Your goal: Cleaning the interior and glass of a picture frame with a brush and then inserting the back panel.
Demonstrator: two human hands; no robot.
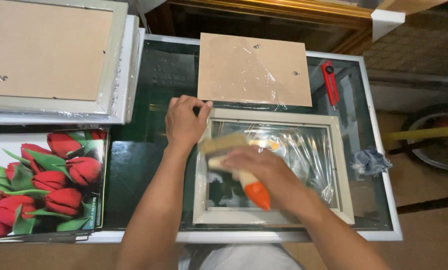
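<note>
Frame (271, 170) lies flat on glass surface (149, 150); my left hand (184, 122) pins its corner open-palmed, steadying it, while right hand (256, 167) grips brush (236, 170) closed, blurred.

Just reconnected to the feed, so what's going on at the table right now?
A person stands over a glass-topped table. The left hand presses on the top left corner of a pale picture frame, while the right hand sweeps an orange-handled brush, blurred with motion, over it. Clear plastic film lies inside the frame; a backing board rests behind.
</note>
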